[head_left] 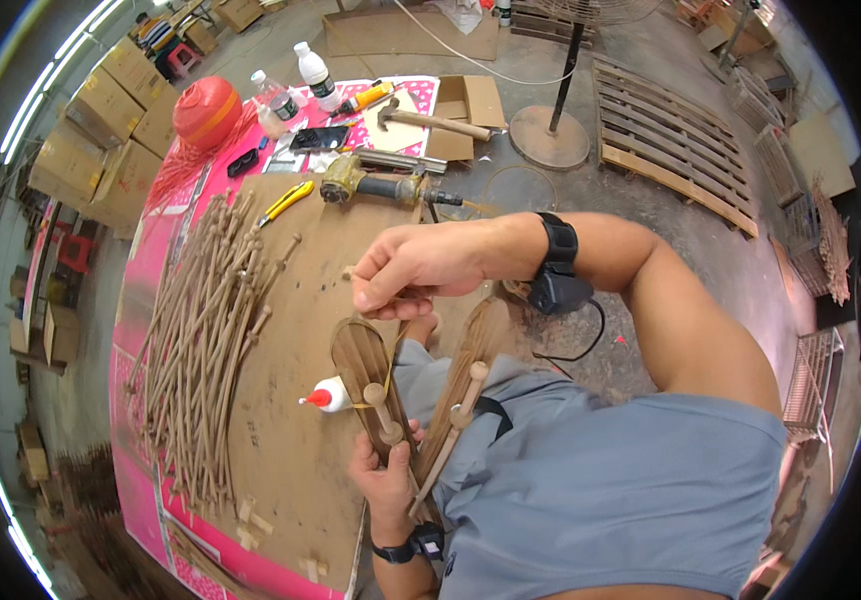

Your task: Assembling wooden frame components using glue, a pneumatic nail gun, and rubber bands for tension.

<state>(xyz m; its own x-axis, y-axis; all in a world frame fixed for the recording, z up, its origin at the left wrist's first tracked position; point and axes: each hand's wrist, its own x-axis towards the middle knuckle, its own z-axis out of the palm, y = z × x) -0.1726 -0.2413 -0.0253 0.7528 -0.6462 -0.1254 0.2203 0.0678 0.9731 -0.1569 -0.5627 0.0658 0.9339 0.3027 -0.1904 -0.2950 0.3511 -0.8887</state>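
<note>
Grey-blue shirt cloth (611, 490) fills the lower right, cut off by the bottom edge, with the bent right arm (711, 350) reaching across from it. Its right hand (401, 272) hangs above the top end of the left wooden slat (359, 358); thumb and fingers are drawn together, but I cannot tell whether something small sits between them. Lower down, the left hand (387, 478) has its fingers clamped on that same slat, some of them hidden behind it, close to a pale knobbed peg (381, 410) lying along its face. Beside it, over the lap, is the right wooden slat (473, 345) with a knobbed rod (441, 455) along it; both slats' lower ends are hard to make out. Past the left slat lies a red-capped white bottle (329, 395), its base hidden. On the cardboard-covered table (296, 400) lies a heap of thin knobbed sticks (201, 360), too tangled to count, with a yellow cutter (286, 203) and a power tool (376, 188) beyond, the tool's lower part obscured.
</note>
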